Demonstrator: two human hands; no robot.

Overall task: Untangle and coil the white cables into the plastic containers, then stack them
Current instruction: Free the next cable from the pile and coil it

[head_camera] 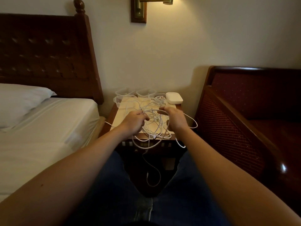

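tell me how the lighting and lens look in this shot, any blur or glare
Head view: the wall lamp throws warm, dim light, leaving the headboard dark; a glare spot sits on the chair frame; wide-angle bending enlarges the forearms; left hand, right hand and white cables look slightly soft.

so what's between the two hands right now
In the head view, a stretch of white cable arcs from the left hand to the right hand, with the tangle of white cables lying below it on the nightstand.
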